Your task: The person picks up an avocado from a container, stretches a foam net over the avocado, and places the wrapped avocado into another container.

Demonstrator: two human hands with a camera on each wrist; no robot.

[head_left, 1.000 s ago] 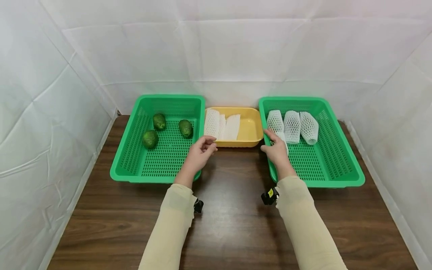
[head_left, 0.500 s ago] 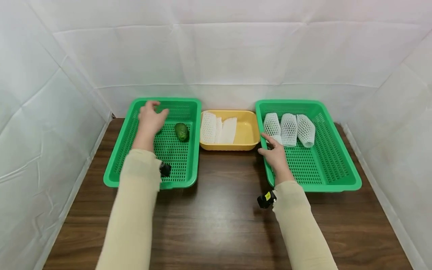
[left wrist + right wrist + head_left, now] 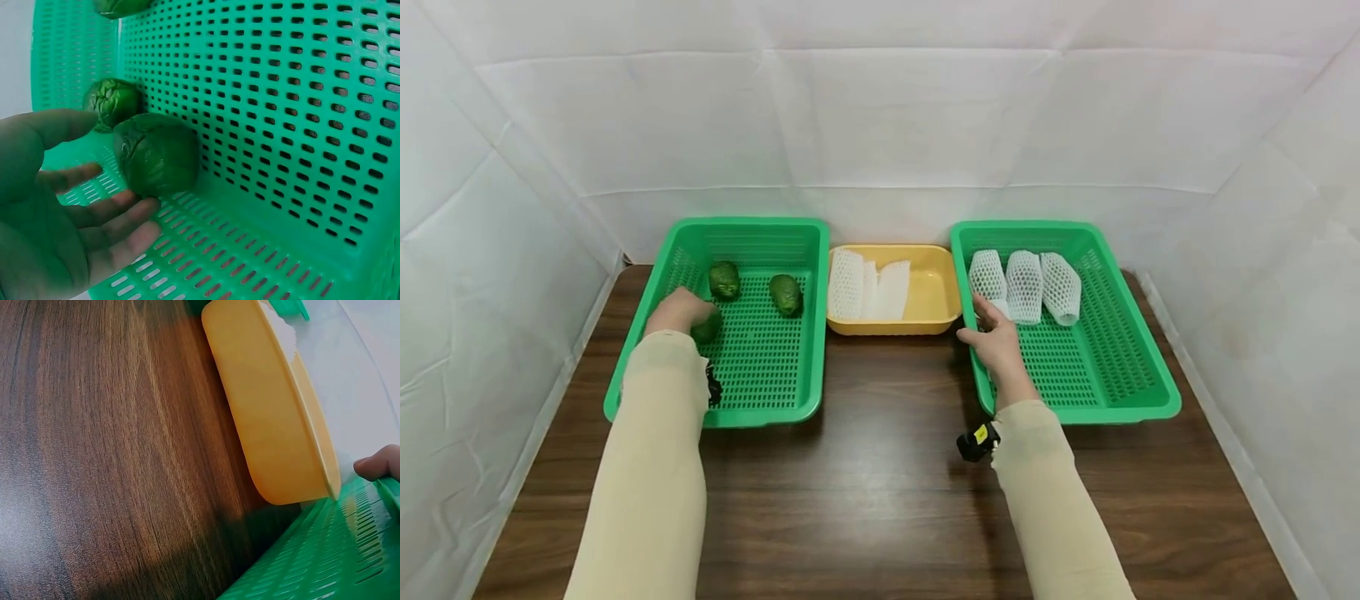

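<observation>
Left hand (image 3: 677, 312): digits spread, just beside the nearest green fruit (image 3: 159, 156), which lies in the left basket (image 3: 760, 371). Right hand (image 3: 1000, 345): thumb and fingers apart, at the right basket's (image 3: 1063, 379) left rim.

Your left hand (image 3: 679, 312) is down inside the left basket (image 3: 775, 414), near its left wall, with one green fruit (image 3: 707, 327) just right of it; two more fruits (image 3: 786, 295) stand farther off, toward the far side. Right and near of them, you have open basket floor. Your left sleeve (image 3: 658, 417) crosses the near-left rim. Between the baskets, the yellow tray (image 3: 934, 292) fills the far gap; white nets (image 3: 847, 285) take its left half, leaving its right half free. Nearer, the table (image 3: 842, 467) gives you an open lane. Your right hand (image 3: 998, 342) blocks the left rim of the right basket (image 3: 1120, 415), netted pieces (image 3: 1024, 287) line its far-left part, and its right and near floor is open.
</observation>
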